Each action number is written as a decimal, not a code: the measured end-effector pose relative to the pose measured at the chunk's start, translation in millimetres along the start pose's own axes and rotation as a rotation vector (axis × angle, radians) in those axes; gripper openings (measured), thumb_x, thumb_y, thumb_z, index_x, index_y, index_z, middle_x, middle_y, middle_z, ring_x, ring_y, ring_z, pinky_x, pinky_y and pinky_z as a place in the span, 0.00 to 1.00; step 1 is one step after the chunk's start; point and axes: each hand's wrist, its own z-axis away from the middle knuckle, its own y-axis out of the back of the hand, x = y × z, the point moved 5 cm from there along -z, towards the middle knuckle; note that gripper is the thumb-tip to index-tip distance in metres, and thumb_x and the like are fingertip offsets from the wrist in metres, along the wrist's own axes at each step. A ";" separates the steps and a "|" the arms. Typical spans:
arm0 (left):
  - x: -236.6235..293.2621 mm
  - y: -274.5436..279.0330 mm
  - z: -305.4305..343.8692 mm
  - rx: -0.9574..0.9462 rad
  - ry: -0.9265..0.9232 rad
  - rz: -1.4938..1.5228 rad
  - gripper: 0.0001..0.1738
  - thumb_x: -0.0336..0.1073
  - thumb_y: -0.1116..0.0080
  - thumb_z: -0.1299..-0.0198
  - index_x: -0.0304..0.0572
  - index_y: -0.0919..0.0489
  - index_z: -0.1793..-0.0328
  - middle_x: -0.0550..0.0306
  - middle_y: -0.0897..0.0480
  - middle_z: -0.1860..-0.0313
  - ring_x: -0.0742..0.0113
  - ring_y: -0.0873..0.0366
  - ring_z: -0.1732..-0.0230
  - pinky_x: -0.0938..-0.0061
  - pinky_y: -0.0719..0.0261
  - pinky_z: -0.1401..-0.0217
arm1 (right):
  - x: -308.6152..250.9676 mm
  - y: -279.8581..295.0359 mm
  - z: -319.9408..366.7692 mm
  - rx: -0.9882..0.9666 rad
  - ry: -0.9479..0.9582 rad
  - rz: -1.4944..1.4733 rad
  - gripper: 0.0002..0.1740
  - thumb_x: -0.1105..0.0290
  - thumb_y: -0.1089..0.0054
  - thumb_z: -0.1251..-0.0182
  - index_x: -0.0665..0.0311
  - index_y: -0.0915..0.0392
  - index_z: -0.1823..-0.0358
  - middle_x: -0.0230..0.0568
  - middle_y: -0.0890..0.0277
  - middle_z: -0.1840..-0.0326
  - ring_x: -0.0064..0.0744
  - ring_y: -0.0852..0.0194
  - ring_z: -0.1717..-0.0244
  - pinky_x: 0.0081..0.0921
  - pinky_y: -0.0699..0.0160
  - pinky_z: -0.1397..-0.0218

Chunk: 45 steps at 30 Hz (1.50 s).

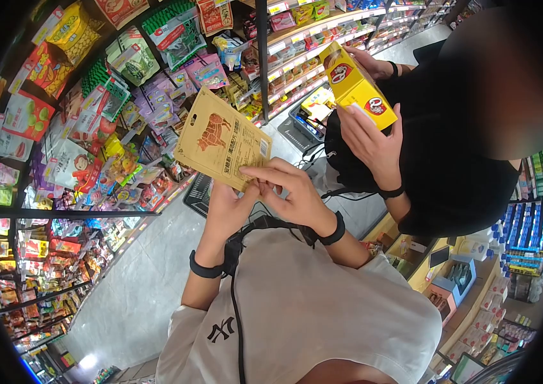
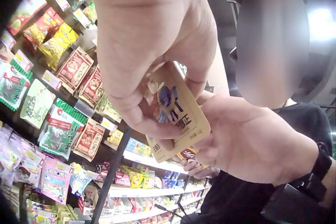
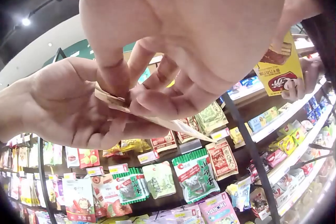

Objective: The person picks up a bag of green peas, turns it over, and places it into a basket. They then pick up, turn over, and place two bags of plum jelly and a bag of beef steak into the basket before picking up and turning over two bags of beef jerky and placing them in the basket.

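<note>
A flat tan snack packet [image 1: 223, 137] with a brown pig diagram and dark print is held up before the chest, tilted. My left hand [image 1: 230, 205] grips its lower edge, thumb in front and fingers behind. My right hand [image 1: 297, 198] is at the same lower edge, index finger lying across the printed face, thumb and fingers pinching the edge. The left wrist view shows the packet's other face, with blue print, under the left hand's fingers. In the right wrist view the packet [image 3: 184, 128] appears nearly edge-on between both hands.
Another person in a black top [image 1: 438, 141] stands close on the right, holding a yellow box [image 1: 364, 89]. Shelves of hanging snack bags [image 1: 172, 38] curve along the left. Black baskets [image 1: 300, 131] are on the grey floor [image 1: 137, 269]. A low display counter [image 1: 444, 281] is at lower right.
</note>
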 end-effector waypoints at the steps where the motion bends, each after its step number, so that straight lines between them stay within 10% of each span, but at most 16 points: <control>1: 5.1 0.0 1.3 0.018 -0.016 -0.018 0.16 0.20 0.43 0.40 0.32 0.20 0.45 0.53 0.16 0.55 0.65 0.17 0.52 0.69 0.20 0.47 | 0.6 -0.7 -0.3 -0.002 0.015 0.010 0.29 0.86 0.41 0.40 0.58 0.17 0.36 0.38 0.24 0.60 0.27 0.24 0.62 0.24 0.23 0.58; 17: -2.6 5.1 14.0 0.018 0.022 -0.076 0.26 0.24 0.42 0.36 0.33 0.29 0.31 0.50 0.19 0.42 0.63 0.20 0.40 0.66 0.23 0.38 | 6.6 0.5 -3.1 -0.047 -0.026 0.100 0.34 0.76 0.30 0.41 0.56 0.23 0.30 0.38 0.26 0.55 0.32 0.24 0.58 0.28 0.23 0.56; 23: 12.1 14.4 20.5 -0.187 0.019 0.118 0.44 0.58 0.56 0.25 0.31 0.48 0.17 0.42 0.35 0.22 0.53 0.36 0.22 0.62 0.29 0.29 | 3.5 -9.8 -6.4 -0.032 -0.013 0.086 0.49 0.61 0.17 0.50 0.59 0.34 0.26 0.42 0.29 0.43 0.40 0.25 0.43 0.32 0.23 0.46; 30: 18.2 18.4 23.3 -0.232 0.071 0.074 0.44 0.63 0.60 0.25 0.42 0.48 0.15 0.42 0.43 0.19 0.51 0.32 0.28 0.58 0.27 0.34 | 34.8 -21.5 -8.2 0.138 0.030 0.105 0.27 0.71 0.28 0.38 0.67 0.23 0.37 0.47 0.18 0.46 0.38 0.16 0.50 0.33 0.18 0.50; 35: -22.9 62.5 26.6 0.227 0.019 -0.102 0.31 0.31 0.30 0.39 0.44 0.35 0.34 0.54 0.32 0.27 0.64 0.30 0.37 0.64 0.28 0.40 | 50.7 -39.3 -15.2 0.122 -0.226 -0.166 0.13 0.74 0.37 0.27 0.72 0.17 0.46 0.45 0.11 0.52 0.29 0.14 0.55 0.27 0.17 0.52; 45: -67.5 174.6 56.6 0.200 0.218 0.066 0.09 0.32 0.28 0.37 0.39 0.19 0.59 0.68 0.15 0.70 0.87 0.31 0.75 0.85 0.35 0.70 | 72.1 -123.9 -48.9 -0.226 -0.383 -0.262 0.15 0.71 0.35 0.25 0.72 0.19 0.43 0.40 0.12 0.52 0.21 0.18 0.54 0.25 0.19 0.50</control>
